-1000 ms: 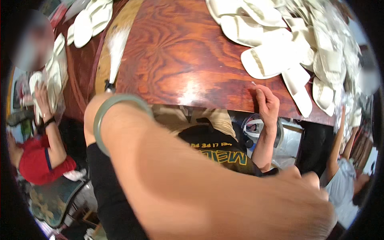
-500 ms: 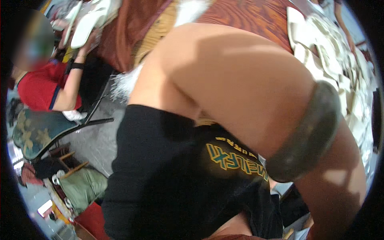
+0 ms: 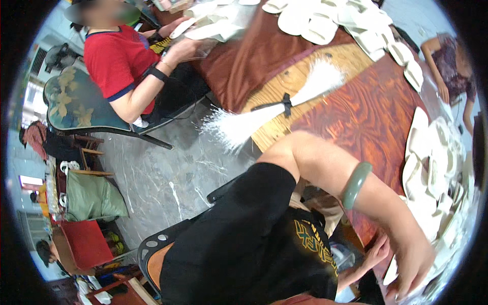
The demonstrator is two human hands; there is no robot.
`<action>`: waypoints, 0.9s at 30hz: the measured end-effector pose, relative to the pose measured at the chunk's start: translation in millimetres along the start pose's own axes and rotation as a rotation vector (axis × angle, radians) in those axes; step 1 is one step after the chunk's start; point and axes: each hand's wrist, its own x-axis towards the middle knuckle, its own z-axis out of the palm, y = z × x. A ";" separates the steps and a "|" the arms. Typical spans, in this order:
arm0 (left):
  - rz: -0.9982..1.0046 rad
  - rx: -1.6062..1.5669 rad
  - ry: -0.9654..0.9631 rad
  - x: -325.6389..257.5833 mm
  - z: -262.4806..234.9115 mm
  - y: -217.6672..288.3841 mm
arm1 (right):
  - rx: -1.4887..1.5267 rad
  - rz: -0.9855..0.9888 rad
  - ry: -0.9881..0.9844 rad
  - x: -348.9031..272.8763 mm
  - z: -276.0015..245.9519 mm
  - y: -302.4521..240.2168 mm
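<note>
My left arm, with a green bangle (image 3: 357,185) on it, stretches over the reddish wood-grain table (image 3: 371,117). At its end my left hand (image 3: 416,262) hangs fingers down beside a pile of white slippers (image 3: 424,168). Its fingers are bent together; what they hold, if anything, is hidden. My right hand (image 3: 377,251) is at the table's near edge, close to the left one; it is blurred, and I cannot make out anything in it. A white bristly bundle tied with a black band (image 3: 290,104) lies across the bare plywood (image 3: 264,134), away from both hands.
Across to the left a person in a red shirt (image 3: 119,58) handles white slippers by a brown cloth (image 3: 254,56). More white slippers (image 3: 320,28) lie at the table's far side. Another person's arm (image 3: 436,71) is at the right. Chairs (image 3: 86,99) stand on the grey floor.
The view has swung and drawn back from my left arm, which covered most of the picture. Both my hands, the tied bundle and more of the table now show.
</note>
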 end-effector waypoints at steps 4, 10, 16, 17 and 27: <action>-0.125 0.640 0.327 -30.6 -72.7 -46.0 | -0.068 0.031 0.043 -2.2 -12.4 17.7; -0.812 1.341 0.528 -124.1 -147.7 -100.3 | 0.003 0.085 0.036 5.6 -15.8 29.6; -0.844 1.194 0.777 -155.8 -167.2 -117.0 | -0.252 -0.129 -0.360 48.4 40.6 -58.6; -0.826 1.174 0.799 -154.9 -168.5 -119.5 | -0.302 -0.143 -0.488 60.1 52.5 -73.7; -0.641 1.374 1.243 -170.9 -187.2 -110.6 | 0.732 0.342 -0.321 190.9 175.5 -87.8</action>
